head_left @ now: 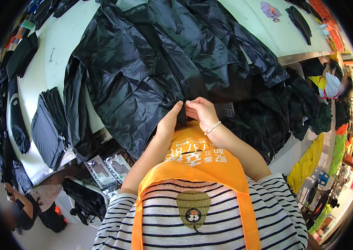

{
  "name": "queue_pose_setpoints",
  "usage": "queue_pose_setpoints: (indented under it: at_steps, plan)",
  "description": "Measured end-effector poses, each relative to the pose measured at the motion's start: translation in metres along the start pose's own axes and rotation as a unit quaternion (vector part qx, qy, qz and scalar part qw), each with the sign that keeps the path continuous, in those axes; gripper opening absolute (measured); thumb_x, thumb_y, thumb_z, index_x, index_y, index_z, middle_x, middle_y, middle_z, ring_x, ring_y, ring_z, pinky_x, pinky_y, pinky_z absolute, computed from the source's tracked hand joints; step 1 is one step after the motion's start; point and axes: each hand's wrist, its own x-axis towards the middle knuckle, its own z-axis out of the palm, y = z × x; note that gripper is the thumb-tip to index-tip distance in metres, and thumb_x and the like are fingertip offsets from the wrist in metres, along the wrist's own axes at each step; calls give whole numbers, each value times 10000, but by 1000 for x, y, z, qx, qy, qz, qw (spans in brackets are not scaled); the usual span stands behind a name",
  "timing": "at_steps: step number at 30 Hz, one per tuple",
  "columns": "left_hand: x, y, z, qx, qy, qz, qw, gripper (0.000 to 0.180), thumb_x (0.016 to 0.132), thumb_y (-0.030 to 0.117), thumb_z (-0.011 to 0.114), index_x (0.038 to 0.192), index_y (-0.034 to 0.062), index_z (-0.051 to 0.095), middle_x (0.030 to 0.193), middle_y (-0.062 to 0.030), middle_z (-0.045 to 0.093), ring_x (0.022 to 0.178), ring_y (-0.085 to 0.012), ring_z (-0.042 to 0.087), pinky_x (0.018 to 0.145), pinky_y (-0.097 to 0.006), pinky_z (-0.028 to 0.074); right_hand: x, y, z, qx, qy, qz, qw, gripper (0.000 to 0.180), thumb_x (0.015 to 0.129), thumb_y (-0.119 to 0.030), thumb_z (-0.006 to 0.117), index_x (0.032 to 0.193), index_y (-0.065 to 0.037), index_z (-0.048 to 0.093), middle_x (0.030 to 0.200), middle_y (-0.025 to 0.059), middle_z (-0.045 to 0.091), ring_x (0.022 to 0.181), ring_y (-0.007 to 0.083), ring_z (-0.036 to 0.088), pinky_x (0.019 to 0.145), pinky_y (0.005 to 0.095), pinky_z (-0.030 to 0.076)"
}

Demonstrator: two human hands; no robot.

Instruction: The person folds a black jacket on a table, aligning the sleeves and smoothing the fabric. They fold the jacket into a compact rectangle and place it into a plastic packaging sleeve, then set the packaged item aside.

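Across the white bench point(62, 46) spreads a glossy black jacket point(120, 77) of thin, crinkled fabric, front up. The left hand point(169, 121) pinches its lower front edge; beside it, a dark zipper point(181, 85) runs down; the right hand point(202, 111) pinches near the zipper's lower end.

Lit bright & fairly even. Sharp enough around L hand point(169, 121) & R hand point(203, 113); glints in pale streaks off glossy black jacket point(126, 93) just beyond, but sinks v. dark in black fabric point(264, 121) R of hands. Washes out warm far R. Bends outside hands, fading to black at rim; smeared over bkgd person's head point(6, 213) far L
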Motion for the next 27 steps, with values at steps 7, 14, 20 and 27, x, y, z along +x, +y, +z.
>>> queue_pose_setpoints:
  at_steps: [7,14,20,27]
  plan:
    - [28,-29,-20,181,22,49,982,293,942,342,515,974,87,655,873,-19,618,738,-103,537,687,-226,451,1,0,-3,18,-10,48,999,65,852,-97,598,797,-79,568,901,96,670,877,212,655,795,323,522]
    - [29,-36,-28,246,-13,73,966,304,960,352,481,985,97,644,874,-28,618,729,-107,550,656,-217,463,2,-9,-3,9,-13,74,997,42,841,-85,594,821,-51,578,913,125,671,876,235,661,815,340,520]
    - [72,-74,-55,96,-4,81,992,367,882,382,580,780,46,687,675,-51,664,544,-180,586,544,-307,461,-3,-7,6,4,-11,89,996,55,826,-73,601,779,-59,574,900,133,668,874,231,660,809,336,526]
    - [53,-53,-41,174,-7,93,980,360,882,393,583,908,42,659,822,-81,655,703,-198,591,661,-309,464,2,-3,-2,31,-5,78,996,58,820,-63,612,775,-58,576,864,122,668,830,219,663,769,324,540]
